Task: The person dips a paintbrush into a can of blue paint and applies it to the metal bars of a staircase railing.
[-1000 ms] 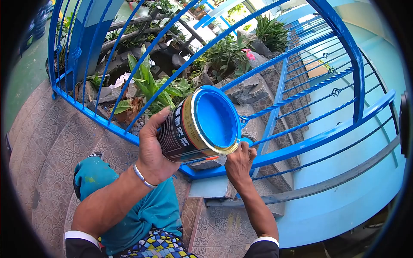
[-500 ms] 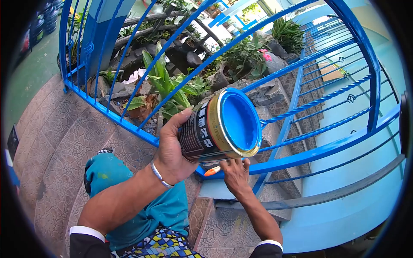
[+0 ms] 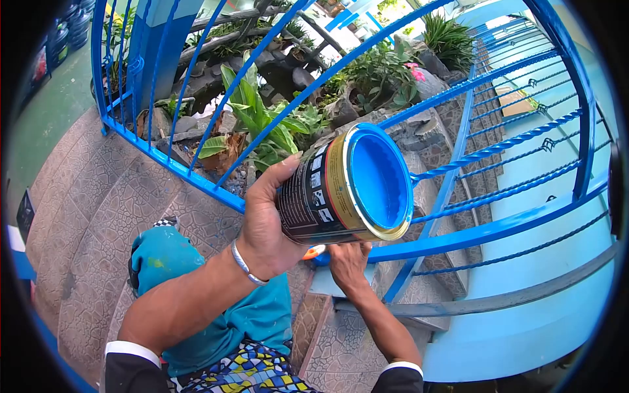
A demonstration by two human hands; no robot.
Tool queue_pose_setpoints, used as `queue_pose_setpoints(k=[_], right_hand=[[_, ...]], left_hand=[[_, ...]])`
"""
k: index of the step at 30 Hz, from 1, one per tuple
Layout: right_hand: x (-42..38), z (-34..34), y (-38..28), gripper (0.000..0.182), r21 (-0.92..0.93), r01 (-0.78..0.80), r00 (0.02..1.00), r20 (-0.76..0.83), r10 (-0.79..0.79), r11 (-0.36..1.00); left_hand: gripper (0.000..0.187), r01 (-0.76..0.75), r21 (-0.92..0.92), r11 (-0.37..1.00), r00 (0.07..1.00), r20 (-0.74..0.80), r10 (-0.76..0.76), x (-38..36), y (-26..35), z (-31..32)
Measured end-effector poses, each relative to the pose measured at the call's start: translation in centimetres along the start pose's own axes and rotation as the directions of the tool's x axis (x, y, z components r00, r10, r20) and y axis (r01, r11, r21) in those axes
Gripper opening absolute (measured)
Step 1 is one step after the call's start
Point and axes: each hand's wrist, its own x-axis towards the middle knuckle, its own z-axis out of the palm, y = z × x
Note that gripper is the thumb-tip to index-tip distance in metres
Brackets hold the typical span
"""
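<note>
My left hand [image 3: 263, 229], with a silver bangle at the wrist, is closed round a paint can [image 3: 321, 193] with a dark printed label and a gold band. The can is tilted, its open top facing right, and bright blue paint [image 3: 377, 177] shows inside. Below the can, my right hand [image 3: 348, 265] is closed on a paintbrush [image 3: 314, 251]. Only the orange handle end shows; its bristles are hidden behind the can and fingers. Close to that hand runs the blue lower rail [image 3: 445, 247] of a metal railing.
Curved stone-patterned steps [image 3: 98, 229] lie at the left. Twisted blue bars [image 3: 498, 154] cross in front of me. Beyond them is a planted rock bed with leafy plants [image 3: 252, 108]. A grey unpainted strip [image 3: 498, 302] runs along the light blue wall [image 3: 511, 340] at right.
The can has shifted slightly right and up in my left hand. My right hand has moved a little left beneath it, and less of the brush handle shows.
</note>
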Motion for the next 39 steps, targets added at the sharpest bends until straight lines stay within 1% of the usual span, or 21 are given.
queue_pose_setpoints(k=[3,4,7,8,11,12,15,16,19,20,23,24,27,28,30,32,33,34,35,36,39], right_hand=[[-0.6,1.5,-0.2,0.047,-0.227,0.032,0.999,-0.006,-0.035,0.973],[-1.0,1.5,-0.6,0.049,-0.222,0.058,0.998,0.021,-0.054,0.973],[-0.1,-1.5,-0.7,0.031,-0.124,0.14,0.984,-0.088,-0.152,0.982],[0.5,-2.4,-0.4,0.028,-0.076,0.14,0.975,-0.165,-0.151,0.987],[1.9,-4.7,0.8,0.027,-0.197,0.04,0.99,-0.123,-0.065,0.98],[1.7,-3.7,1.7,0.029,-0.214,0.013,0.997,-0.067,-0.028,0.977],[1.0,1.3,2.7,0.033,-0.43,-0.025,0.997,-0.076,-0.008,0.902],[0.3,1.5,2.1,0.039,-0.419,0.02,0.999,-0.032,-0.037,0.908],[-1.3,2.1,-0.8,0.054,-0.33,0.06,0.996,-0.038,-0.077,0.942],[-1.5,1.8,-0.9,0.052,-0.133,0.04,0.999,0.024,-0.037,0.99],[1.6,-3.9,0.1,0.035,-0.03,0.046,0.996,-0.071,-0.048,0.998],[1.9,-3.8,1.5,0.037,-0.063,0.038,0.994,-0.1,-0.044,0.997],[2.4,-1.9,4.8,0.043,-0.195,-0.124,0.987,-0.126,0.101,0.973],[2.4,-1.4,5.3,0.055,-0.161,-0.188,0.982,-0.039,0.184,0.969],[1.4,2.7,7.3,0.059,-0.539,-0.006,0.999,-0.043,-0.02,0.843],[1.6,4.1,6.8,0.06,-0.52,0.011,0.995,-0.077,-0.06,0.854],[2.3,4.4,4.4,0.058,-0.313,-0.052,0.993,-0.121,0.014,0.948],[2.6,4.5,2.6,0.057,-0.088,-0.112,0.986,-0.134,0.1,0.99],[2.9,4.6,0.8,0.056,0.142,-0.164,0.972,-0.145,0.185,0.976],[3.0,4.5,-0.3,0.056,0.251,-0.181,0.965,-0.14,0.221,0.951],[3.7,5.4,-2.2,0.056,0.254,-0.108,0.988,-0.082,0.133,0.961]], left_hand=[[0.041,0.002,-0.021,1.0,1.0,0.006,-0.002,-0.3,0.1,0.1],[0.041,-0.002,-0.026,1.0,1.0,0.005,0.003,-0.3,0.1,-0.1],[0.041,-0.017,-0.033,0.999,1.0,-0.009,0.017,-0.5,0.2,-0.7],[0.041,-0.016,-0.03,0.999,1.0,-0.018,0.015,-0.6,0.3,-0.7],[0.039,0.0,-0.04,0.999,1.0,0.028,0.001,-0.8,0.4,-0.1],[0.038,0.008,-0.047,0.999,0.999,0.054,-0.006,-0.9,0.4,0.0],[0.038,0.008,-0.034,0.999,0.999,0.037,-0.007,-0.7,0.3,-0.1],[0.039,-0.003,-0.031,1.0,1.0,0.019,0.004,-0.6,0.3,-0.3],[0.039,-0.019,-0.024,1.0,1.0,-0.018,0.018,-0.5,0.1,-0.6],[0.039,-0.011,-0.024,1.0,1.0,-0.014,0.01,-0.6,0.1,-0.4],[0.038,0.009,-0.025,1.0,1.0,-0.021,-0.01,-0.5,-0.1,0.0],[0.037,0.014,-0.026,1.0,1.0,-0.025,-0.015,-0.4,-0.3,0.0],[0.037,0.014,-0.011,1.0,0.999,-0.041,-0.015,-0.1,-0.6,-0.2],[0.036,0.011,-0.008,1.0,0.999,-0.047,-0.012,0.0,-0.6,-0.1],[0.036,0.005,0.0,1.0,0.998,-0.056,-0.005,0.2,-0.8,0.1],[0.044,0.017,-0.011,1.0,1.0,-0.012,-0.017,0.7,-0.9,-0.9],[0.048,0.022,-0.016,1.0,1.0,0.008,-0.022,0.8,-0.9,-1.4],[0.048,0.016,-0.018,1.0,1.0,0.013,-0.015,0.9,-0.8,-1.5],[0.047,0.012,-0.019,1.0,1.0,0.017,-0.011,1.0,-0.9,-1.6],[0.047,0.01,-0.021,1.0,1.0,0.021,-0.01,1.1,-0.9,-1.6],[0.047,0.028,-0.044,0.999,0.998,0.061,-0.025,0.9,-0.7,-1.3]])
